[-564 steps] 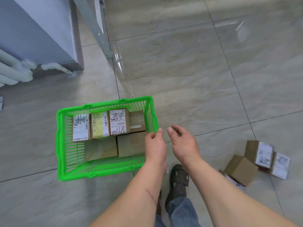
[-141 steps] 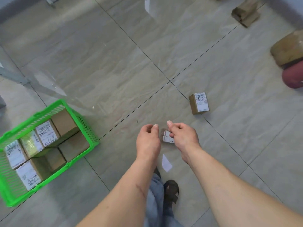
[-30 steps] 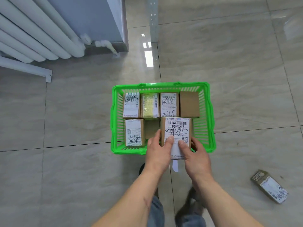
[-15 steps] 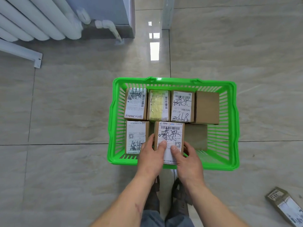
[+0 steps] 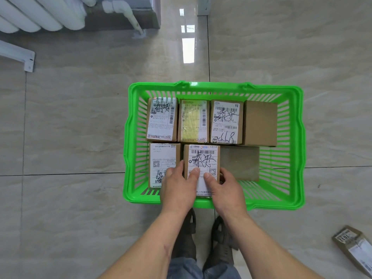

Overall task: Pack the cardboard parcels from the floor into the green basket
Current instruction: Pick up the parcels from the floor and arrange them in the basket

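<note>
Head view, both hands (image 5: 201, 190) gripping labelled parcel (image 5: 202, 161), long axis pointing away, in green basket (image 5: 298, 137).

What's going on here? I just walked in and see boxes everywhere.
A person is packing cardboard parcels into a green basket on the floor. Both the left hand and right hand are setting a labelled parcel into the near row, between other parcels. One more parcel lies on the floor at right.
</note>
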